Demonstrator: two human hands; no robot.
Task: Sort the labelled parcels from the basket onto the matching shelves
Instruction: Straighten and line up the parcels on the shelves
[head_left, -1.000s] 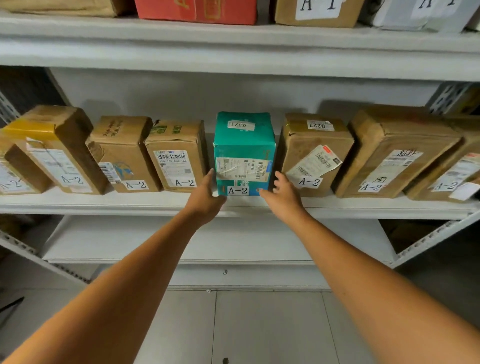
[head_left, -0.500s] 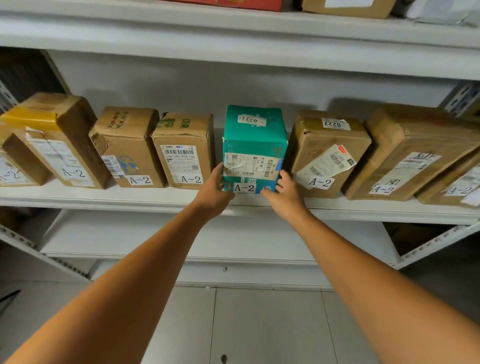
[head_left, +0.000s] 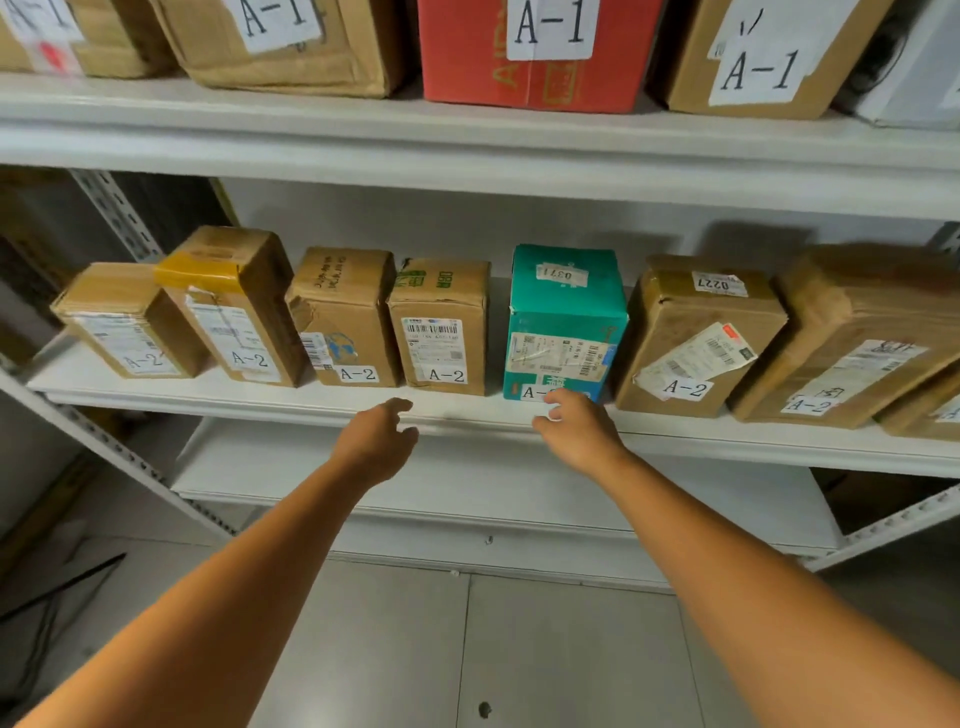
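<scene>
Two bare hands hover at the front lip of the middle shelf (head_left: 467, 415), both released and holding nothing; the left hand (head_left: 376, 441) hangs loose with curled fingers below the brown cartons, clear of them; the right hand (head_left: 576, 431) has its fingertips just in front of the teal parcel (head_left: 563, 322), covering part of its A-2 tag (whether they touch it I cannot tell). That parcel is a glossy boxy carton, upright on the shelf between a tall brown carton (head_left: 441, 327) and a creased, taped one (head_left: 696, 338), each with a white A-2 label. The shelving is matte white painted metal with perforated angle posts; the upper shelf (head_left: 467, 145) carries A-1 boxes, one of them red (head_left: 535, 57); grey floor tiles (head_left: 467, 649) lie below.
</scene>
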